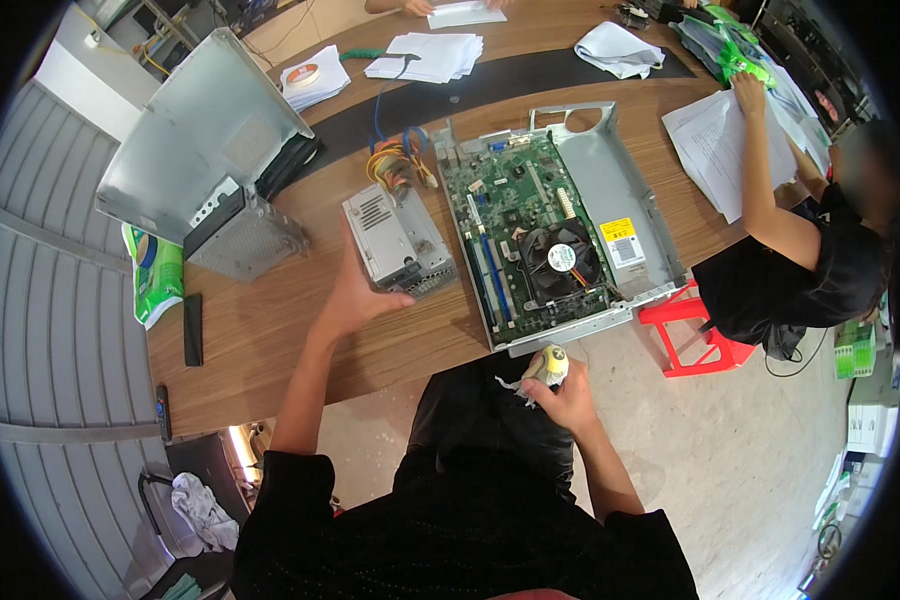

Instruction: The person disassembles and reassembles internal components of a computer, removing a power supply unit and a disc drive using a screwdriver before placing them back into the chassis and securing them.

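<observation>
My left hand [348, 298] is closed round the left side of a grey metal power supply [388, 228], its thumb along the near edge. A bundle of coloured wires [395, 160] comes out of the far end. Just past the table's front edge, my right hand [568, 402] grips a small rounded yellow-and-grey object [553, 362] with whitish shreds hanging from it; its kind is unclear. Between the hands and farther in lies an opened computer case [625, 190], holding a green motherboard [515, 195] and a black cooling fan [560, 258].
A metal case cover [205, 120] stands at the left, beside a drive cage [245, 235]. Papers [425, 57] and a tape roll [302, 76] lie at the back. At the right, another person [790, 240] reaches over papers, near a red stool [690, 335].
</observation>
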`<act>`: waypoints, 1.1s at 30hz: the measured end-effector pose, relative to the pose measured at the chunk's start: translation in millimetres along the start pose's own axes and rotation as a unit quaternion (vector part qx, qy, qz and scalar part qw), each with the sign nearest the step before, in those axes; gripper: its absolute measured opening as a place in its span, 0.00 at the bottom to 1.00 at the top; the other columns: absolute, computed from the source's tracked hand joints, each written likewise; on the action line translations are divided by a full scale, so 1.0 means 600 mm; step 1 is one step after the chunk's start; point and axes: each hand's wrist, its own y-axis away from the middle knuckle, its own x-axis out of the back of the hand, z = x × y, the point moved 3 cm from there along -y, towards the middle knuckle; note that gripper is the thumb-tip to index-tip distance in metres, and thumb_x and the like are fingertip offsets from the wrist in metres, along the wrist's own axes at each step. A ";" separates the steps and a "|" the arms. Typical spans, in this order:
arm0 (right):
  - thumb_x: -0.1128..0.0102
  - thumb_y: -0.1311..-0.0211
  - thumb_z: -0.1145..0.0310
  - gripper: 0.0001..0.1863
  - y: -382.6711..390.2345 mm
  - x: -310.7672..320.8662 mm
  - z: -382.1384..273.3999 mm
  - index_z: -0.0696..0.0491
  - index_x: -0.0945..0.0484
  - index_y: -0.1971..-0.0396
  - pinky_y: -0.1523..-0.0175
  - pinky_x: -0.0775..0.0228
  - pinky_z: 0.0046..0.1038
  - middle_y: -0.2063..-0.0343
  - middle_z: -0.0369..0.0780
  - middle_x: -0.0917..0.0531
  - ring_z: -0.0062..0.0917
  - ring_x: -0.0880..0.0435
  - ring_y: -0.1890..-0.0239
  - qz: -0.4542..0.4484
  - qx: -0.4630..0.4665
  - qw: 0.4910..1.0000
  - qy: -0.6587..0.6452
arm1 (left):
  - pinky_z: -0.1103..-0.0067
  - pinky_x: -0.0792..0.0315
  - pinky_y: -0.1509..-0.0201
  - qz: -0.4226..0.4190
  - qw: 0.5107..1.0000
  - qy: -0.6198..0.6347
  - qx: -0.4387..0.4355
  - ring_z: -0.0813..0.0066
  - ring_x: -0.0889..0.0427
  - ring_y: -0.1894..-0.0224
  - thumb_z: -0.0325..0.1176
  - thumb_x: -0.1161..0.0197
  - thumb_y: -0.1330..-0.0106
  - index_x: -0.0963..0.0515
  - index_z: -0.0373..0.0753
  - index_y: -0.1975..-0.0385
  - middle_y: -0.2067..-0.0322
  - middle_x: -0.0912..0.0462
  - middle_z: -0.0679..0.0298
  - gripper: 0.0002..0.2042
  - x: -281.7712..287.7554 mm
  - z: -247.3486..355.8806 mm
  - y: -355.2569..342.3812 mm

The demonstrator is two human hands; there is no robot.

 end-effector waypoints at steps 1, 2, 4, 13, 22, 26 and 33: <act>0.27 0.51 0.68 0.14 0.003 -0.006 0.001 0.57 0.22 0.69 0.65 0.27 0.29 0.76 0.40 0.18 0.30 0.18 0.74 0.001 0.001 1.000 -0.002 | 0.70 0.50 0.26 -0.001 0.999 -0.032 0.003 0.59 0.51 0.26 0.36 0.17 0.61 0.76 0.32 0.29 0.28 0.54 0.48 0.71 0.001 0.001 0.000; 0.27 0.52 0.68 0.14 0.005 -0.014 -0.001 0.56 0.23 0.69 0.65 0.27 0.30 0.75 0.41 0.19 0.32 0.18 0.73 0.002 0.014 0.999 -0.035 | 0.70 0.50 0.26 -0.001 0.998 -0.065 0.007 0.59 0.50 0.27 0.35 0.17 0.61 0.76 0.31 0.29 0.28 0.53 0.47 0.71 0.001 0.002 0.001; 0.26 0.52 0.67 0.15 0.010 -0.030 0.010 0.56 0.23 0.69 0.64 0.27 0.31 0.74 0.41 0.19 0.34 0.19 0.73 0.010 0.027 0.997 -0.071 | 0.70 0.49 0.27 0.014 0.998 -0.058 0.020 0.59 0.48 0.27 0.34 0.18 0.60 0.75 0.31 0.29 0.29 0.51 0.46 0.69 -0.009 0.001 0.001; 0.31 0.44 0.64 0.12 0.030 -0.097 0.062 0.55 0.23 0.67 0.71 0.26 0.39 0.79 0.46 0.19 0.45 0.18 0.77 0.039 0.129 0.987 0.086 | 0.67 0.46 0.28 0.087 0.989 -0.115 0.023 0.56 0.41 0.31 0.30 0.21 0.59 0.68 0.29 0.29 0.34 0.44 0.46 0.64 -0.040 0.016 0.007; 0.33 0.43 0.65 0.12 0.029 -0.092 0.056 0.56 0.23 0.64 0.70 0.26 0.39 0.77 0.47 0.19 0.45 0.18 0.75 0.047 0.146 0.984 0.086 | 0.71 0.34 0.35 0.104 0.986 0.128 0.019 0.62 0.29 0.39 0.28 0.26 0.49 0.49 0.34 0.31 0.40 0.32 0.54 0.46 0.004 0.007 -0.031; 0.33 0.43 0.65 0.13 0.028 -0.093 0.053 0.56 0.22 0.63 0.69 0.25 0.38 0.76 0.47 0.18 0.45 0.17 0.74 0.050 0.125 0.988 0.072 | 0.72 0.33 0.36 0.110 0.917 0.355 0.142 0.64 0.29 0.39 0.27 0.31 0.44 0.47 0.37 0.30 0.42 0.28 0.58 0.42 0.036 -0.032 -0.053; 0.32 0.43 0.65 0.12 0.031 -0.099 0.073 0.56 0.23 0.66 0.71 0.26 0.38 0.78 0.47 0.19 0.45 0.18 0.76 0.067 0.099 0.991 0.054 | 0.70 0.40 0.31 0.096 0.956 0.275 0.037 0.63 0.31 0.36 0.32 0.26 0.50 0.49 0.40 0.28 0.38 0.31 0.59 0.49 0.040 0.042 -0.023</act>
